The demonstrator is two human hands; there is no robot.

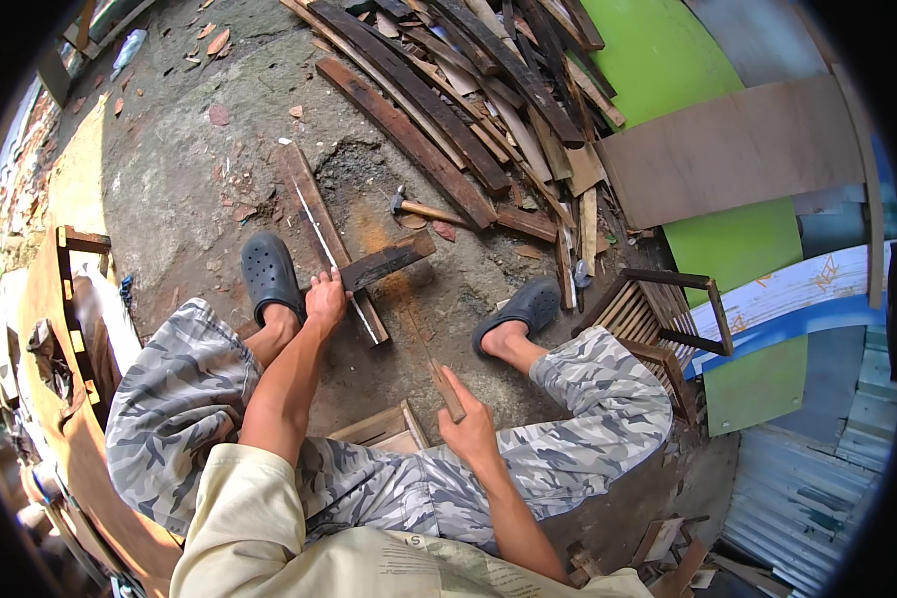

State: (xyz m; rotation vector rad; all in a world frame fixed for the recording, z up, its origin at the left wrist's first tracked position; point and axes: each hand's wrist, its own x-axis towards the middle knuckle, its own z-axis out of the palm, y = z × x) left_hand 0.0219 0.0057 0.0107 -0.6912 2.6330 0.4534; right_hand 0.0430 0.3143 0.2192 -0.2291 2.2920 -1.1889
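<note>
My left hand (326,301) is closed on the near end of a short dark wood board (394,259), where it lies across a longer brown plank (314,214). A white strip runs along that plank. Closed around a flat wooden handle, my right hand (468,427) holds what looks like a handsaw (447,389). Its thin blade is seen nearly edge-on and points toward the short board; I cannot tell whether they touch. Orange-brown sawdust (374,231) lies on the ground beyond the board. A hammer (429,209) with a wooden handle rests just past it.
Long dark planks lie in a big pile (468,90) at the far side. A slatted wooden frame (658,314) stands at the right, beside green and grey panels (738,239). Between my legs is a wooden box or seat (384,427). My feet wear dark clogs (269,271).
</note>
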